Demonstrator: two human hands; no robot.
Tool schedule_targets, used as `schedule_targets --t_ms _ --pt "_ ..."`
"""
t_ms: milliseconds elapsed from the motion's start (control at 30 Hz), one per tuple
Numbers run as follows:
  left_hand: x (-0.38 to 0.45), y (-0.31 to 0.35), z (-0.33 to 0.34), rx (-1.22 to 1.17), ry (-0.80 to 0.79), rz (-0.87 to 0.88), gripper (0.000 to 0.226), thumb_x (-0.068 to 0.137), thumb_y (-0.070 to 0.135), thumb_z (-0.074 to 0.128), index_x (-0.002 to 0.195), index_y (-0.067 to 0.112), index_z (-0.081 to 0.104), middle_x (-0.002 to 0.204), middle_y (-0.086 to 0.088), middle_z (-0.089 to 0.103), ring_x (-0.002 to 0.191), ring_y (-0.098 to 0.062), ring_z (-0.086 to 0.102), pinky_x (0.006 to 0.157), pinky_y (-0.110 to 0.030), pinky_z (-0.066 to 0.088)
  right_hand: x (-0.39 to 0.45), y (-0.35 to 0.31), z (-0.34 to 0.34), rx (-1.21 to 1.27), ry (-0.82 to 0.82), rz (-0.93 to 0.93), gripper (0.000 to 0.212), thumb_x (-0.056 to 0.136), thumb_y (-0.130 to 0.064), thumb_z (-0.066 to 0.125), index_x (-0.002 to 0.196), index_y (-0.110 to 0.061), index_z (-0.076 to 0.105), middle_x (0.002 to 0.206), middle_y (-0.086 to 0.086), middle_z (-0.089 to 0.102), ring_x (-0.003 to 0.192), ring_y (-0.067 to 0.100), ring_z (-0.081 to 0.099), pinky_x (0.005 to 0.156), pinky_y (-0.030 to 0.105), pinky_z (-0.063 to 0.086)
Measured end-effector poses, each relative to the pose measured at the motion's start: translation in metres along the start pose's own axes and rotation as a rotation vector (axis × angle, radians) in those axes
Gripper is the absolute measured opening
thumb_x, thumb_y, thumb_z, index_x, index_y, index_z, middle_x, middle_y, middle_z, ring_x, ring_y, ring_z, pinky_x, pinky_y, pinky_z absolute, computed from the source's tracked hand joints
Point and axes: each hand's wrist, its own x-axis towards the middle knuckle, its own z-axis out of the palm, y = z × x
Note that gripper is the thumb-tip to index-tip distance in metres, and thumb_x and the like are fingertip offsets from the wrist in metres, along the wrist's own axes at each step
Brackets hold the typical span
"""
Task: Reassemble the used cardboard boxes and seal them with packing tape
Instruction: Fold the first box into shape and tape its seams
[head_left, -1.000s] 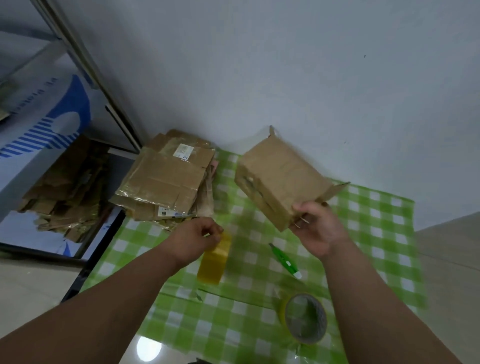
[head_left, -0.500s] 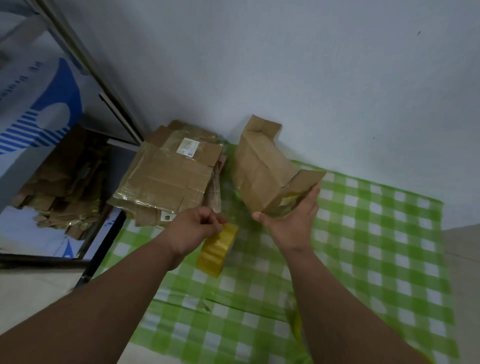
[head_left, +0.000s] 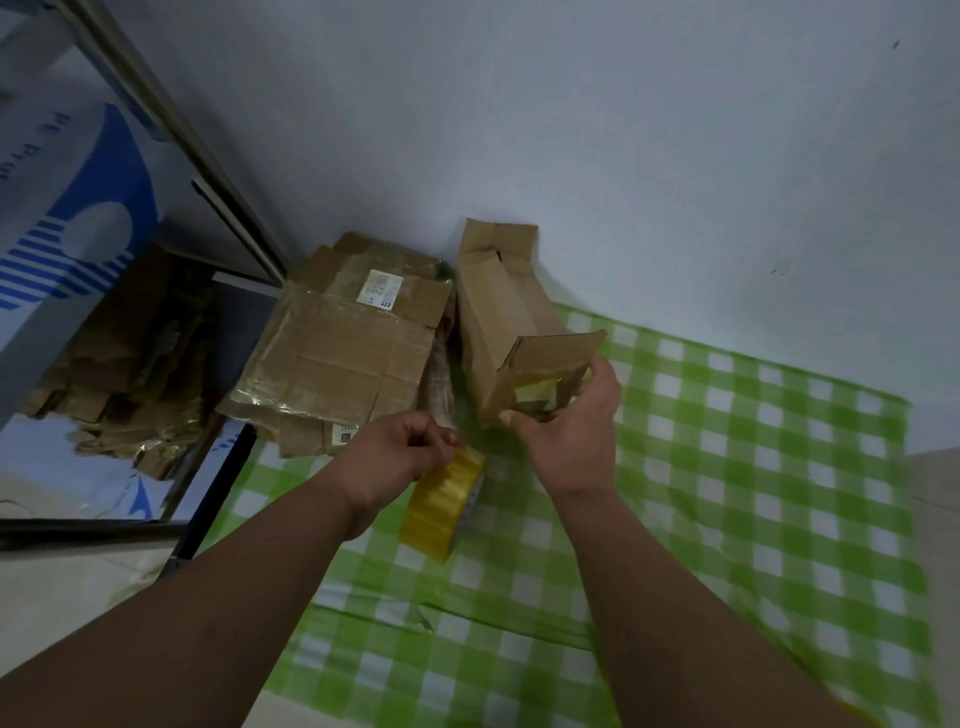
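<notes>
The right hand (head_left: 563, 426) is gripping the near end of the cardboard box (head_left: 511, 332), its long axis running away toward the wall, while the left hand's fingers (head_left: 436, 434) are pinching the yellow tape roll (head_left: 441, 501) just below-left of the box.

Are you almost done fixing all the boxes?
Not nearly. The small brown cardboard box is folded into shape; the right hand holds its end flap. The left hand pinches something by the yellow packing tape roll. No fresh tape shows on it yet. The stack of flattened cardboard boxes waits.
</notes>
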Motion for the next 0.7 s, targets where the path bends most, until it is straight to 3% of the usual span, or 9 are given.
schedule_targets --t_ms 133,267,500,633,700 --pt "-0.001 0.000 0.001 -0.025 -0.006 -0.012 0.017 0.089 0.001 0.066 0.074 0.008 0.059 0.103 0.003 0.075 0.100 -0.019 0.066 0.086 -0.035 0.049 -0.009 0.006 0.004 0.003 -0.007 -0.034 0.080 0.071 -0.024 0.087 0.132 -0.005 0.040 0.127 0.010 0.049 0.111 0.029 0.057 0.087 0.045 0.054" --pt "-0.004 -0.002 0.003 -0.035 -0.016 -0.023 0.017 0.089 0.000 0.065 0.075 0.007 0.060 0.104 0.002 0.075 0.097 -0.020 0.066 0.087 -0.035 0.050 -0.021 0.014 0.005 -0.011 -0.034 -0.030 0.050 0.083 -0.023 0.077 0.116 -0.009 0.043 0.118 0.010 0.056 0.100 0.028 0.062 0.080 0.038 0.053" --pt "-0.009 -0.008 0.006 -0.057 -0.024 -0.039 0.012 0.090 0.001 0.065 0.079 0.004 0.060 0.106 -0.002 0.074 0.093 -0.019 0.065 0.078 -0.029 0.052 -0.011 0.008 0.002 -0.054 -0.145 -0.031 0.037 0.089 -0.022 0.070 0.112 -0.014 0.043 0.112 0.005 0.059 0.098 0.021 0.060 0.080 0.038 0.052" --pt "-0.017 -0.012 0.013 -0.090 -0.028 -0.073 0.012 0.091 0.001 0.064 0.080 0.003 0.060 0.108 -0.005 0.073 0.091 -0.017 0.066 0.065 -0.020 0.053 -0.018 0.014 -0.007 -0.087 -0.257 0.031 0.018 0.098 -0.026 0.058 0.108 -0.014 0.048 0.094 -0.002 0.059 0.084 0.018 0.056 0.070 0.028 0.038" --pt "-0.021 -0.013 0.017 -0.101 -0.022 -0.083 0.013 0.092 0.000 0.063 0.079 0.003 0.059 0.108 -0.006 0.072 0.092 -0.017 0.066 0.062 -0.017 0.053 -0.023 0.020 -0.010 -0.053 -0.294 0.104 0.021 0.099 -0.027 0.055 0.115 -0.014 0.052 0.093 0.000 0.063 0.086 0.020 0.061 0.072 0.032 0.044"
